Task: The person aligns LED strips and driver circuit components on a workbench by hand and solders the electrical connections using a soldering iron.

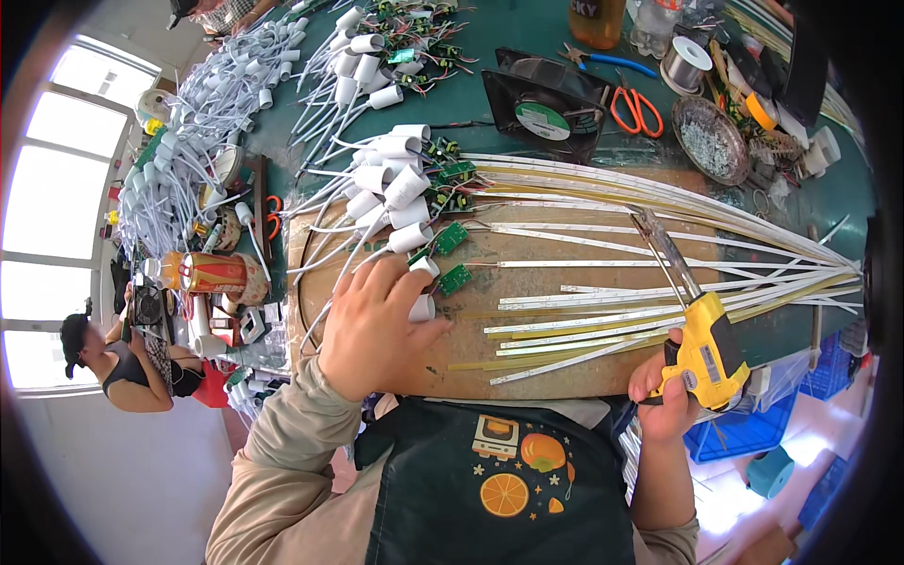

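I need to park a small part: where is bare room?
The brown board shows a bare patch between the bare left hand and the flat white strips. On the green tabletop, another lies between the white cylindrical caps and the square black fan. Crowded: far left, heaped with white wires, and far right, around the round brown dish.

The view looks down from the person's head, through the left of two wide fisheye cameras worn side by side. It faces forward and steeply downward over the table (450,99), close enough that the apron (424,480) fills the bottom centre, while the left hand (377,330) and right hand (667,388) sit mid-frame. Its spread reaches the windows (58,193) at far left and the floor (720,485) at lower right; straight edges bow toward dark corners.
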{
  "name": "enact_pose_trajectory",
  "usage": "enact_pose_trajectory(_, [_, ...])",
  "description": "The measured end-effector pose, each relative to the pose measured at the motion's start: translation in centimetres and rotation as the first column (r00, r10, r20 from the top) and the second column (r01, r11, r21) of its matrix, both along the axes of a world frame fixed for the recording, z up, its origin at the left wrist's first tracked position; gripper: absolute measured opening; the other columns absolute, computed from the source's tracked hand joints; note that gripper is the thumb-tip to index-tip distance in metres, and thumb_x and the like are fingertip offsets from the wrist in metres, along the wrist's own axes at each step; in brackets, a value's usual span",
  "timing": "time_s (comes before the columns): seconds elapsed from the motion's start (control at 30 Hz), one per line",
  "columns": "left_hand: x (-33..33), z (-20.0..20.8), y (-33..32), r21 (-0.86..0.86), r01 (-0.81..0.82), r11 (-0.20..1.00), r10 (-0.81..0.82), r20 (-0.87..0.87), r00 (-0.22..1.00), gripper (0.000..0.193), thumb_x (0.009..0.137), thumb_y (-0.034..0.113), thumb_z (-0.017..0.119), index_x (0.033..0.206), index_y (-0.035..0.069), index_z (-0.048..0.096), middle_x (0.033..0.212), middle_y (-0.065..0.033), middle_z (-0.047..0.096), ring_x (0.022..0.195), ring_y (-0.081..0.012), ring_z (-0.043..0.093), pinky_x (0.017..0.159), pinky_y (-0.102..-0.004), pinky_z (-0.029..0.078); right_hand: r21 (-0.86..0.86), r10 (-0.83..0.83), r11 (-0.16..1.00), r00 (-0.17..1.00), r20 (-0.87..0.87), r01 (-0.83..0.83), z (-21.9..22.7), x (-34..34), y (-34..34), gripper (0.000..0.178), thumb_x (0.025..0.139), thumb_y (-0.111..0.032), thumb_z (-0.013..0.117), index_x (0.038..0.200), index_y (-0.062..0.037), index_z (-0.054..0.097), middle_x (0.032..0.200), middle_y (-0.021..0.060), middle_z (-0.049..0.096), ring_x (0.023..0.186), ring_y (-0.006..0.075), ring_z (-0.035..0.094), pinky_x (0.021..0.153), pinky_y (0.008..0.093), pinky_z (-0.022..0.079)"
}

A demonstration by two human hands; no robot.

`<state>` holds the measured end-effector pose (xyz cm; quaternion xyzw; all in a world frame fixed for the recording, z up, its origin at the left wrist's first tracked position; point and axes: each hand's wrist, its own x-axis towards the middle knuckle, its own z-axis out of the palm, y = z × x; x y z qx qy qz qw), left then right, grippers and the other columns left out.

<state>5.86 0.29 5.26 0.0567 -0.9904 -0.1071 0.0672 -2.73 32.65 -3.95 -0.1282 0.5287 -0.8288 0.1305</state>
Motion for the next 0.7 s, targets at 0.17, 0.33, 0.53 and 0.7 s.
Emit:
enact_pose_trajectory(0.17, [1.5, 0.0, 0.1, -0.06, 0.009, 0.998, -0.007, 0.035, 0.999, 0.036, 0.07, 0.025, 0.077, 0.099, 0.01, 0.062, 0.095, -0.0073, 0.057, 0.09, -0.0288, 0.058, 0.076, -0.0421, 0.047, -0.001, -0.003, 1.0, 1.0, 0.001, 0.003, 0.1, 0.0, 0.1, 0.061, 0.091, -0.032, 0.062, 0.133, 0.0045, 0.038, 0.071, 0.0042, 0.05, 0.053, 0.0126, 0.048, 0.047, 0.027, 0.043])
enact_pose_trajectory(0.33, [1.9, -0.8, -0.8, -0.059, 0.018, 0.998, -0.016, 0.047, 0.999, 0.03, 0.074, 0.017, 0.072, 0.1, 0.007, 0.061, 0.094, -0.0076, 0.058, 0.088, -0.0288, 0.059, 0.075, -0.0413, 0.047, -0.011, -0.004, 1.0, 1.0, 0.015, 0.004, 0.1, 0.0, 0.1, 0.061, 0.091, -0.033, 0.062, 0.133, 0.0047, 0.037, 0.071, 0.0043, 0.05, 0.053, 0.013, 0.049, 0.047, 0.0274, 0.043])
enact_pose_trajectory(0.53, [-0.9, 2.8, -1.7, -0.068, -0.012, 0.998, -0.003, -0.222, 0.975, 0.033, 0.067, 0.005, 0.073, 0.097, 0.003, 0.061, 0.098, -0.0121, 0.062, 0.087, -0.032, 0.06, 0.077, -0.041, 0.048, -0.075, -0.068, 0.994, 0.993, 0.091, 0.075, 0.2, 0.4, -0.2, 0.066, 0.086, -0.033, 0.07, 0.131, 0.0037, 0.039, 0.068, 0.0023, 0.049, 0.053, 0.012, 0.048, 0.047, 0.027, 0.044])
enact_pose_trajectory(0.7, [-6.0, 4.1, -4.5, -0.237, -0.042, 0.971, -0.072, -0.452, 0.889, 0.031, 0.069, 0.003, 0.071, 0.098, 0.003, 0.062, 0.1, -0.012, 0.062, 0.089, -0.0325, 0.059, 0.079, -0.0411, 0.047, -0.086, -0.065, 0.994, 0.997, 0.035, 0.068, -0.7, 0.3, 0.3, 0.065, 0.088, -0.035, 0.066, 0.132, 0.0029, 0.037, 0.069, 0.0032, 0.049, 0.052, 0.013, 0.049, 0.047, 0.0277, 0.044])
